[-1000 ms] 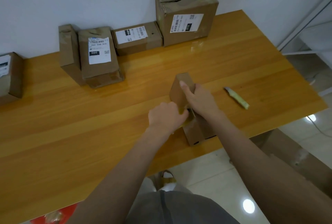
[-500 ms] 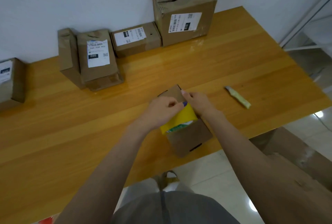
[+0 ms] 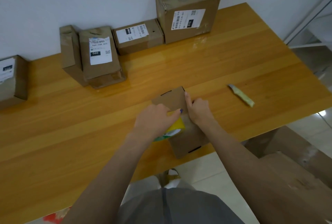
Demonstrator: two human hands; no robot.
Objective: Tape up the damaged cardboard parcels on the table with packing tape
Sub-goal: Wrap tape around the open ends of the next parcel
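Observation:
A small flat cardboard parcel (image 3: 186, 143) lies near the front edge of the wooden table (image 3: 71, 125), its far end at the middle of the view. My left hand (image 3: 154, 121) grips a yellow roll of packing tape (image 3: 175, 127) that rests on top of the parcel. My right hand (image 3: 197, 110) has its fingers curled at the parcel's right edge, thumb pressed against the cardboard. The parcel's middle is hidden under both hands.
A yellow-handled utility knife (image 3: 241, 95) lies to the right. Several labelled cardboard parcels stand along the back wall: a large box (image 3: 188, 11), a low box (image 3: 138, 37), two leaning ones (image 3: 100, 56) and one at the far left (image 3: 12, 80). A big carton (image 3: 296, 170) sits on the floor.
The parcel, upright a second ago, now lies flat on the table. My left hand has brought the yellow tape roll onto it, and my right hand has shifted to the parcel's right edge.

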